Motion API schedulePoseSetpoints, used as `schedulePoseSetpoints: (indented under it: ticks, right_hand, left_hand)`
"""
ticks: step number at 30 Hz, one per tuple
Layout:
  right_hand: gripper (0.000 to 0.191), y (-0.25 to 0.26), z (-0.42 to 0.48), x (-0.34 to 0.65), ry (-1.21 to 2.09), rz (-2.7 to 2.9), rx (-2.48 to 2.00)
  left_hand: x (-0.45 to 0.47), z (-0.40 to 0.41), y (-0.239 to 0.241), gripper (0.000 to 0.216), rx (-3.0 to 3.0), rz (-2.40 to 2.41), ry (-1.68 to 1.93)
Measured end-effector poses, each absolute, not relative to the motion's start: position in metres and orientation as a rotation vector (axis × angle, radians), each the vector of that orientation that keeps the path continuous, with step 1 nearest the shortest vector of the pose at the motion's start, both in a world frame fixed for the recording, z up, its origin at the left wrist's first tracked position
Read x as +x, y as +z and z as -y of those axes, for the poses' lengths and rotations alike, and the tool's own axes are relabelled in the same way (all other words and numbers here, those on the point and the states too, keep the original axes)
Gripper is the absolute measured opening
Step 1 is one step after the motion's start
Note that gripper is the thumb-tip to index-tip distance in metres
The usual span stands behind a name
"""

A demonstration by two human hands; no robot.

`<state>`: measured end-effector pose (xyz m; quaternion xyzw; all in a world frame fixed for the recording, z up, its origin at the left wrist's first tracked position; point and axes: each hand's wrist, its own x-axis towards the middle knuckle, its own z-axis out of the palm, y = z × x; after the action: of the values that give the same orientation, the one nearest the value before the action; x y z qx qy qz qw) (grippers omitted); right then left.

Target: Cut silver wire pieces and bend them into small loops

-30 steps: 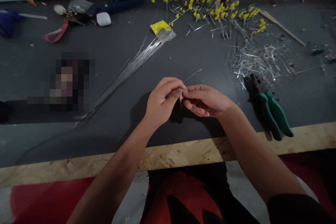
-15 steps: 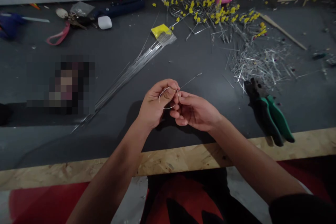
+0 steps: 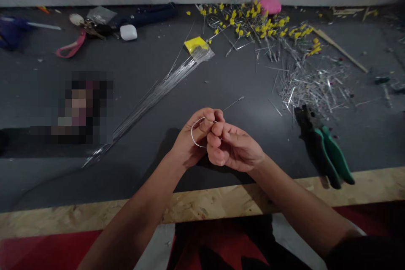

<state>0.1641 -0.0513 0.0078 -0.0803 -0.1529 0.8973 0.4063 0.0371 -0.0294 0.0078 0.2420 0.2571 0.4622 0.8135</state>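
Observation:
Both hands meet over the dark table top near its front edge. My left hand [image 3: 193, 141] is closed, pinching a thin silver wire [image 3: 196, 128] that is bent into a small loop over its fingers. My right hand [image 3: 232, 148] is closed against it, fingers curled on the same wire. A straight end of the wire [image 3: 233, 102] sticks out past the fingers, up and to the right.
Green-handled pliers [image 3: 322, 147] lie right of the hands by the wooden edge [image 3: 221, 202]. A bundle of long wires [image 3: 152, 93] with a yellow tag runs diagonally at the left. Cut wire bits [image 3: 313, 84] and yellow-tipped pieces [image 3: 259, 21] cover the back right. Keys and a white case [image 3: 128, 32] lie back left.
The straight wire between my fingers has been bent round into a loop. Both hands have drawn slightly toward me and my right hand has curled tighter.

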Motion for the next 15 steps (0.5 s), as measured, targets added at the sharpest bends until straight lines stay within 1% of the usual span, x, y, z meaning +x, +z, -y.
schedulePoseSetpoints:
  ticks: [8, 15]
  right_hand:
    - [0.009, 0.0066, 0.0501, 0.1635, 2.244, 0.408, -0.277]
    - [0.004, 0.0058, 0.0508, 0.1610, 2.222, 0.381, -0.313]
  left_hand:
    - [0.0375, 0.0255, 0.0062, 0.011, 0.472, -0.527, 0.978]
    - [0.0381, 0.0243, 0.0059, 0.015, 0.487, -0.569, 0.981]
